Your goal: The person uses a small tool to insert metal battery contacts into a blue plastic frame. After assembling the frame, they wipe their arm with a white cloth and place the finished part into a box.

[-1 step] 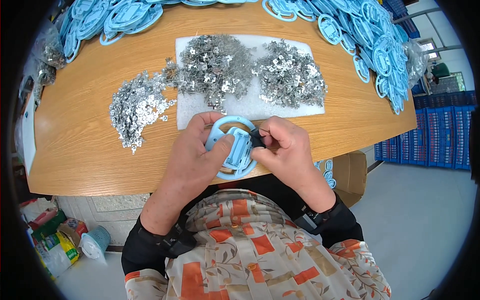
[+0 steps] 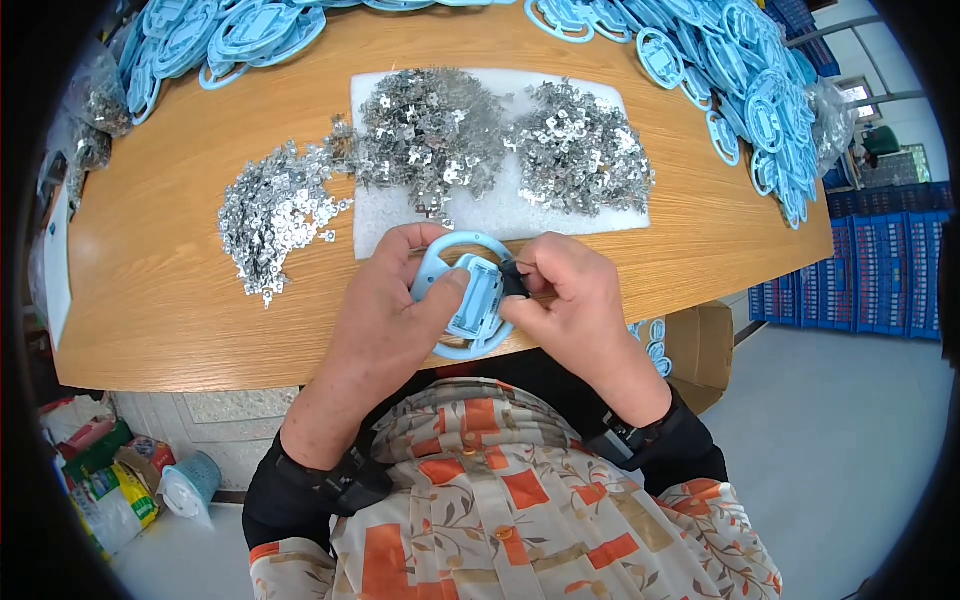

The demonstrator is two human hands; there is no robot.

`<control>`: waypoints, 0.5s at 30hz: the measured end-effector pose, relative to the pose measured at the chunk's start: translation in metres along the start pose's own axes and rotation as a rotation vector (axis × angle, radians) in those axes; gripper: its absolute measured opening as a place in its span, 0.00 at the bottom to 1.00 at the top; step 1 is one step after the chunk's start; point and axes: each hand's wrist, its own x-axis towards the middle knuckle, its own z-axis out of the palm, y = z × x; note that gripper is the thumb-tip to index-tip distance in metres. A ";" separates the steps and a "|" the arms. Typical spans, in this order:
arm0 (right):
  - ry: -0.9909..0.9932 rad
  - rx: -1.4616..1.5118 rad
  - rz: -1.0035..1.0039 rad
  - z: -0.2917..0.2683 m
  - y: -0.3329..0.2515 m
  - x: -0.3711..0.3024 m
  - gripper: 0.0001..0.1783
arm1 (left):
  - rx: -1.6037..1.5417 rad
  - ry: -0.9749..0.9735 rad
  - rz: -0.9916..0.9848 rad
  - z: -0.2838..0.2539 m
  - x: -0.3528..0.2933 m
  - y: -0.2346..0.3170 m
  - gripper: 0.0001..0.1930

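My left hand (image 2: pixel 385 305) is closed round the left side of a light-blue plastic part (image 2: pixel 478 305), shaped like a small steering wheel with a rectangular recessed middle. Its thumb presses on the recess. My right hand (image 2: pixel 570 295) pinches at the part's right edge. Something small and black (image 2: pixel 514 280) shows at those fingertips, against the rim; whether it is a finger cover or a held piece I cannot make out. Beyond the hands, small flat metal clips lie in a left heap (image 2: pixel 280 210), a middle heap (image 2: pixel 430 130) and a right heap (image 2: pixel 585 150).
A white foam sheet (image 2: pixel 380 225) under two heaps rests on the wooden table (image 2: pixel 180 330). Light-blue parts are piled at the far left (image 2: pixel 260 35) and far right (image 2: pixel 765 110). Below the table's right edge stands a cardboard box (image 2: pixel 700 350); blue crates (image 2: pixel 850 275) are stacked farther right.
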 end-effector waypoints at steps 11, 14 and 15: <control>-0.004 -0.070 0.001 -0.011 -0.005 -0.007 0.16 | 0.060 -0.034 -0.017 -0.003 0.003 0.001 0.19; 0.065 0.038 0.114 -0.012 0.000 -0.010 0.16 | -0.047 -0.016 -0.058 -0.003 0.001 0.003 0.19; 0.074 0.057 0.091 -0.013 0.000 -0.010 0.16 | -0.064 -0.024 -0.058 -0.004 0.001 0.003 0.19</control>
